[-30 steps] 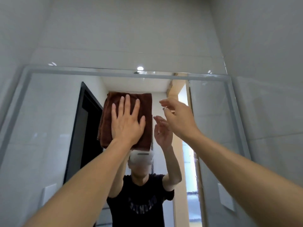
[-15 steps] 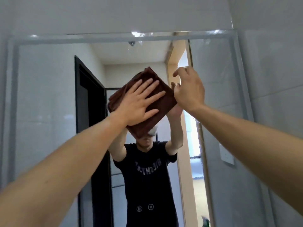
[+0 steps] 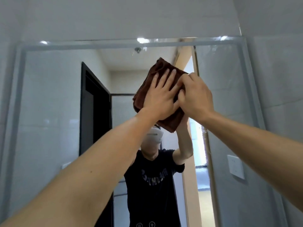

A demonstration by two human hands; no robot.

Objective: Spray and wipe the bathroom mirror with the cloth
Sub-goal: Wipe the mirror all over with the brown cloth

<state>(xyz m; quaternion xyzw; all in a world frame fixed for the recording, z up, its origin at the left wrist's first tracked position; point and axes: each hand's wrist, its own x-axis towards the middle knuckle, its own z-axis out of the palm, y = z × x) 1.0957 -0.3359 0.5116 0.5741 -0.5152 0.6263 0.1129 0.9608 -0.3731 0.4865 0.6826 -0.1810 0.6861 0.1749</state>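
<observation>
Cloth: the folded brown cloth [image 3: 146, 94] lies flat against the mirror [image 3: 49, 112], tilted like a diamond, one corner at 12 o'clock and another at 6 o'clock. It sits in the upper middle of the glass, below the top frame edge.

Left hand: your left hand [image 3: 159, 97] is laid palm-down on the cloth, fingers straight and fanned toward 1 o'clock, pressing it onto the glass. The fingers [image 3: 165, 76] reach close to the cloth's top corner.

Right hand: your right hand [image 3: 194, 97] is at the cloth's 3 o'clock edge, touching your left hand. Its fingers are curled in over that edge and seem to grip the fabric; the fingertips are hidden behind the knuckles, so you cannot see the exact hold.

Arms: both forearms rise from the bottom corners, the left from 7 o'clock, the right from 4 o'clock, meeting at the cloth.

Mirror: the frame's top edge runs across at 12 o'clock and its right edge drops toward 5 o'clock. The glass reflects a person in a dark shirt [image 3: 154, 182], arms raised, and a dark door [image 3: 95, 112] at 9 o'clock of the cloth.

Wall: a white switch plate [image 3: 235, 166] shows at 4 o'clock of the cloth, near your right forearm.
</observation>
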